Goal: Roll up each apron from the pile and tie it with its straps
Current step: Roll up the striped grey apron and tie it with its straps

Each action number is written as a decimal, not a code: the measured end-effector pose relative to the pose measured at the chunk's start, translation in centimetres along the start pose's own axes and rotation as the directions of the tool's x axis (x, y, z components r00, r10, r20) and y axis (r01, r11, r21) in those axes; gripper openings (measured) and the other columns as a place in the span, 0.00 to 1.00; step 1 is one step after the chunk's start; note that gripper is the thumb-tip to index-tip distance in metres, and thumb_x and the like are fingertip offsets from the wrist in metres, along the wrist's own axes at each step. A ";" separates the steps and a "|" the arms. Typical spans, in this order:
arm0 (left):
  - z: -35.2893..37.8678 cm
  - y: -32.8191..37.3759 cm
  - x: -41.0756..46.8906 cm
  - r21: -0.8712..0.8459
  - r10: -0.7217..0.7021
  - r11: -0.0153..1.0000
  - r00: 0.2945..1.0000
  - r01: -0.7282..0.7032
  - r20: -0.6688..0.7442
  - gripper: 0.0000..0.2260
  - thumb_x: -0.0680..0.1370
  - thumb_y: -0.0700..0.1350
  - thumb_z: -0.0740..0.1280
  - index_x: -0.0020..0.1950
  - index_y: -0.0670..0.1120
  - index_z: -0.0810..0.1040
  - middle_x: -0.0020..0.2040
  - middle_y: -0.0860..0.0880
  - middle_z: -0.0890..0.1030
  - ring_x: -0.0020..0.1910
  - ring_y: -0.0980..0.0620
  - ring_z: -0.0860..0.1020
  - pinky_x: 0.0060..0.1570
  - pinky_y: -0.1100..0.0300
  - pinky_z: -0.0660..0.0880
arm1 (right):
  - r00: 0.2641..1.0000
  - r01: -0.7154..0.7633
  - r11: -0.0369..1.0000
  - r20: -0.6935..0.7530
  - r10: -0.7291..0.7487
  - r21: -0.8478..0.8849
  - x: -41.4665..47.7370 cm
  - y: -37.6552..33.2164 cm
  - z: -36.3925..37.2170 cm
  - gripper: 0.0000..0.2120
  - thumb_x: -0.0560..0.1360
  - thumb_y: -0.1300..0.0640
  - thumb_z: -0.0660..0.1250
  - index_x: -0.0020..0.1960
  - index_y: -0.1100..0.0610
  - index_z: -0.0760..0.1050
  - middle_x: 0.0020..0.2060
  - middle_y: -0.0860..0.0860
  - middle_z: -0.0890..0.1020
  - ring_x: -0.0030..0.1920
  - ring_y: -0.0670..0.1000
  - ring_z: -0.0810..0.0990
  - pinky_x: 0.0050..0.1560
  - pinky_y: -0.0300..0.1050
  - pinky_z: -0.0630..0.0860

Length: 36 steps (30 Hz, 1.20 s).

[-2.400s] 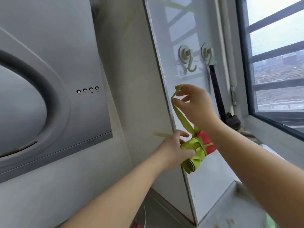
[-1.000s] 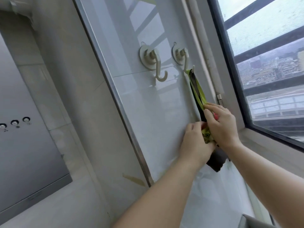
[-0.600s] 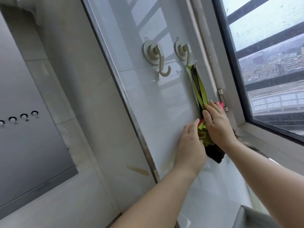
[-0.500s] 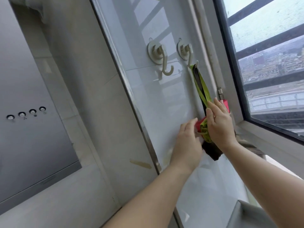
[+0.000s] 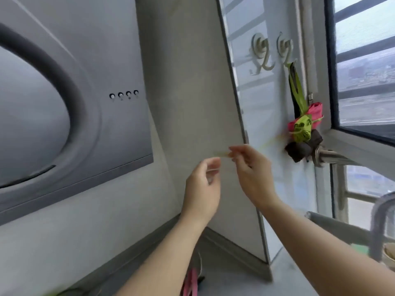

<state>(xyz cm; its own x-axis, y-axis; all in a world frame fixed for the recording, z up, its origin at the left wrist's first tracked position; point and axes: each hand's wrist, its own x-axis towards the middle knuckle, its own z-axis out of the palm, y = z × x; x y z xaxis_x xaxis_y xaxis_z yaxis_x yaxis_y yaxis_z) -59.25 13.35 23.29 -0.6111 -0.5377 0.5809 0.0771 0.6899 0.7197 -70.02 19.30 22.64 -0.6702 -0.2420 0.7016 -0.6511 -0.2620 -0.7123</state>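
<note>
Rolled apron (image 5: 303, 127) hanging on wall hook (image 5: 285, 50), up-right of both hands, right hand (image 5: 253, 169) pinching its strap (image 5: 266, 144), left hand (image 5: 203, 189) curling, grip unclear

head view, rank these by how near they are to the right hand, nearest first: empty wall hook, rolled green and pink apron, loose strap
1. loose strap: pinched at the fingertips of the right hand, trailing right toward the bundle.
2. rolled apron: hanging up and to the right, beside the window.
3. empty hook: highest up, well above the hand.
</note>
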 end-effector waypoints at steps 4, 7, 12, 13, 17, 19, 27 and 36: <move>-7.6 -1.6 -5.1 0.031 -0.054 0.998 0.995 0.056 -0.084 0.12 0.80 0.37 0.62 0.53 0.54 0.76 0.51 0.57 0.81 0.52 0.60 0.79 0.54 0.70 0.73 | 0.985 -0.041 0.993 0.171 0.022 0.112 -5.2 -4.2 4.6 0.12 0.77 0.66 0.59 0.48 0.53 0.78 0.37 0.44 0.82 0.38 0.43 0.80 0.42 0.36 0.75; -13.1 -4.1 -10.1 0.046 -0.138 0.988 0.978 0.146 -0.158 0.13 0.79 0.36 0.63 0.50 0.55 0.76 0.50 0.54 0.82 0.50 0.57 0.81 0.53 0.67 0.75 | 0.930 -0.096 0.987 0.365 0.043 0.129 -10.0 -6.1 8.8 0.12 0.77 0.65 0.60 0.47 0.51 0.78 0.36 0.44 0.83 0.39 0.41 0.80 0.45 0.36 0.76; -22.6 -10.6 -20.9 0.043 -0.379 0.913 0.883 0.405 -0.277 0.14 0.79 0.35 0.62 0.47 0.55 0.76 0.45 0.55 0.82 0.46 0.57 0.81 0.50 0.67 0.76 | 0.691 -0.193 0.981 0.710 0.135 0.001 -20.1 -7.0 17.3 0.11 0.76 0.63 0.63 0.44 0.48 0.79 0.37 0.44 0.83 0.42 0.45 0.82 0.49 0.40 0.75; -24.4 -12.2 -23.3 0.050 -0.426 0.887 0.855 0.459 -0.296 0.15 0.79 0.34 0.61 0.47 0.55 0.76 0.44 0.56 0.82 0.45 0.58 0.81 0.49 0.67 0.75 | 0.626 -0.210 0.977 0.763 0.162 -0.034 -22.3 -6.8 18.8 0.10 0.76 0.63 0.63 0.45 0.49 0.79 0.38 0.44 0.83 0.43 0.45 0.81 0.49 0.40 0.75; -30.6 -17.1 -32.1 0.173 -0.574 0.735 0.738 0.655 -0.354 0.11 0.80 0.38 0.61 0.50 0.54 0.76 0.46 0.58 0.81 0.47 0.61 0.80 0.46 0.70 0.72 | 0.349 -0.217 0.949 0.890 0.293 -0.228 -30.3 -4.9 24.3 0.07 0.77 0.59 0.64 0.49 0.58 0.81 0.45 0.48 0.83 0.47 0.52 0.81 0.46 0.41 0.73; -32.5 -19.1 -35.5 0.264 -0.640 0.638 0.689 0.723 -0.341 0.09 0.81 0.41 0.61 0.54 0.54 0.77 0.49 0.58 0.81 0.49 0.60 0.79 0.45 0.71 0.71 | 0.217 -0.186 0.917 0.895 0.389 -0.353 -33.4 -3.5 25.9 0.12 0.78 0.57 0.63 0.60 0.57 0.78 0.46 0.46 0.80 0.42 0.49 0.79 0.37 0.36 0.72; -36.7 -25.0 -44.5 0.703 -0.850 0.315 0.519 0.637 -0.089 0.23 0.82 0.50 0.60 0.76 0.53 0.60 0.77 0.52 0.57 0.75 0.49 0.58 0.73 0.52 0.58 | 0.183 -0.076 0.802 0.783 0.595 -0.592 -41.5 2.5 31.3 0.32 0.75 0.55 0.68 0.74 0.57 0.58 0.67 0.57 0.69 0.54 0.57 0.78 0.53 0.53 0.78; -36.8 -26.7 -46.5 0.728 -0.899 0.301 0.438 0.616 0.001 0.29 0.81 0.53 0.59 0.78 0.56 0.48 0.79 0.51 0.44 0.78 0.47 0.46 0.76 0.44 0.48 | 0.457 -0.070 0.831 0.723 0.518 -0.551 -41.3 0.6 32.7 0.12 0.76 0.59 0.67 0.59 0.59 0.75 0.57 0.57 0.76 0.49 0.53 0.75 0.50 0.41 0.69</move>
<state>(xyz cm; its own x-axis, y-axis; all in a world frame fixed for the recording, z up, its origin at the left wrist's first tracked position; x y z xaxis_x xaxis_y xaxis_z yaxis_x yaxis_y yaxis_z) -3.91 2.12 -8.94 -0.3377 -0.8555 -0.3926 -0.9268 0.2293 0.2976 -31.04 -1.41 -6.17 -0.3858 -0.9219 -0.0355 -0.6909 0.3143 -0.6510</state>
